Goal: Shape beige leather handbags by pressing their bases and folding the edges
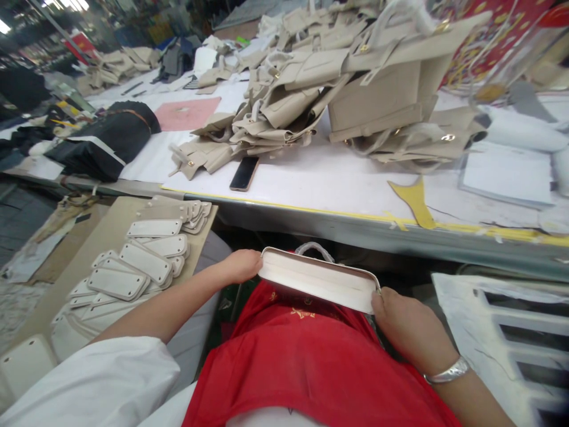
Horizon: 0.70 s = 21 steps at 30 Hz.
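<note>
Pale bag (317, 281) sits level with your fists, spanning the gap over your red apron (306, 362), wrapped handle (315, 248) on the table side. Left hand (246, 265) is clamped on its left end, right hand (409, 323) on its right; fingertips mostly hidden.

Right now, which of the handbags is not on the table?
The pale-lined handbag, held between left hand and right hand; the beige handbags rest on the table.
</note>
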Available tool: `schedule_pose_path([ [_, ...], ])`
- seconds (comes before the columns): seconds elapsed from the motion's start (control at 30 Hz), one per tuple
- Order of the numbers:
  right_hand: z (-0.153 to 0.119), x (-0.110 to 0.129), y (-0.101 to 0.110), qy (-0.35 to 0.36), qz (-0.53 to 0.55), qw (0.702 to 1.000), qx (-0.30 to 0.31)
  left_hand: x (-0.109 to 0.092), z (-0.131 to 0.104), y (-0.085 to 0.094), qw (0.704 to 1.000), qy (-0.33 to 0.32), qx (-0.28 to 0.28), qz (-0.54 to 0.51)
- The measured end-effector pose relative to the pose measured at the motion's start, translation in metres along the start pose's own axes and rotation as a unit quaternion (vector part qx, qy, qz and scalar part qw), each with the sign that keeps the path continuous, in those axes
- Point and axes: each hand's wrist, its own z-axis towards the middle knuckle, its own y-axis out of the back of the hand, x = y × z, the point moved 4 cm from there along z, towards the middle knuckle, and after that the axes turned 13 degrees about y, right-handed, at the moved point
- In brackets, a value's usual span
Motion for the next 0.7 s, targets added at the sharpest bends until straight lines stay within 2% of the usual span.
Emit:
schedule_pose_path([
  [0.1, -0.002, 0.001, -0.003, 0.045, -0.01, 0.999, 0.021, 0.005, -0.003, -0.001, 0.999, -0.01, 0.027, -0.022],
  [0.17, -0.003, 0.0, -0.002, 0.026, 0.013, 0.999, 0.02, 0.011, -0.007, -0.003, 0.992, -0.005, 0.081, -0.094],
  [0.23, -0.005, -0.003, 0.001, -0.007, 0.047, 0.999, 0.01, 0.017, -0.009, -0.004, 0.972, 0.012, 0.134, -0.191],
  [0.3, -0.005, -0.004, 0.005, -0.027, 0.073, 0.997, -0.008, 0.019, -0.011, -0.004, 0.961, 0.035, 0.15, -0.23],
  [0.37, -0.005, -0.005, 0.009, -0.039, 0.084, 0.996, -0.02, 0.016, -0.01, -0.001, 0.98, 0.047, 0.116, -0.154],
  [0.43, -0.004, -0.005, 0.011, -0.051, 0.08, 0.995, -0.02, 0.009, -0.01, 0.003, 0.997, 0.036, 0.06, -0.02],
  [0.5, -0.002, -0.005, 0.01, -0.059, 0.07, 0.996, -0.015, -0.001, -0.009, 0.006, 0.996, 0.017, 0.01, 0.087],
  [0.57, 0.0, -0.005, 0.008, -0.059, 0.06, 0.996, -0.014, -0.007, -0.009, 0.007, 0.991, 0.007, -0.021, 0.131],
  [0.7, 0.002, -0.002, 0.004, -0.062, 0.037, 0.997, -0.014, -0.01, -0.008, 0.003, 0.986, 0.008, -0.058, 0.156],
])
